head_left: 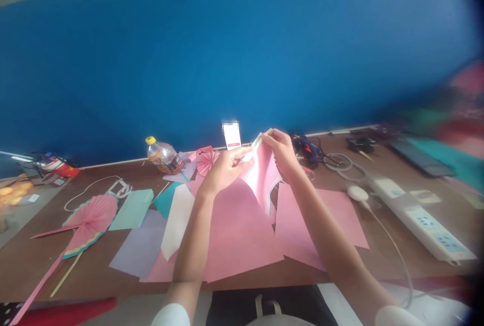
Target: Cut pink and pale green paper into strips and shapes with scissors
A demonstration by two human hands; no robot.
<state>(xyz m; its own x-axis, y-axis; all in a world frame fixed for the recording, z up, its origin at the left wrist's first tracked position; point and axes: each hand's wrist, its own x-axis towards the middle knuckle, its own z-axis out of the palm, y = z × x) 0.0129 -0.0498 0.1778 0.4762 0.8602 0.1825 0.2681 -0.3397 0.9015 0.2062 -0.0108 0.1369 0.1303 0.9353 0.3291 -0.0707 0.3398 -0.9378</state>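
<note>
Above the table, both hands hold one sheet of pink paper (267, 179) with a pale strip along its upper edge. My left hand (229, 167) pinches the left end of that edge. Higher up and to the right, my right hand (280, 147) grips the other end between thumb and fingers. The sheet hangs down in a fold, and a bright glare covers part of it. Under my arms lies a large pink sheet (242, 230), with another pink sheet (336, 215) to its right. A lit phone (231, 137) leans against the wall behind my hands.
A pink folded paper fan (94, 220) lies at the left, near mint paper (132, 208) and lilac paper (138, 245). A bottle with a yellow cap (164, 157) tilts by the wall. To the right are a blue glue gun (310, 149) and a white power strip (423, 220).
</note>
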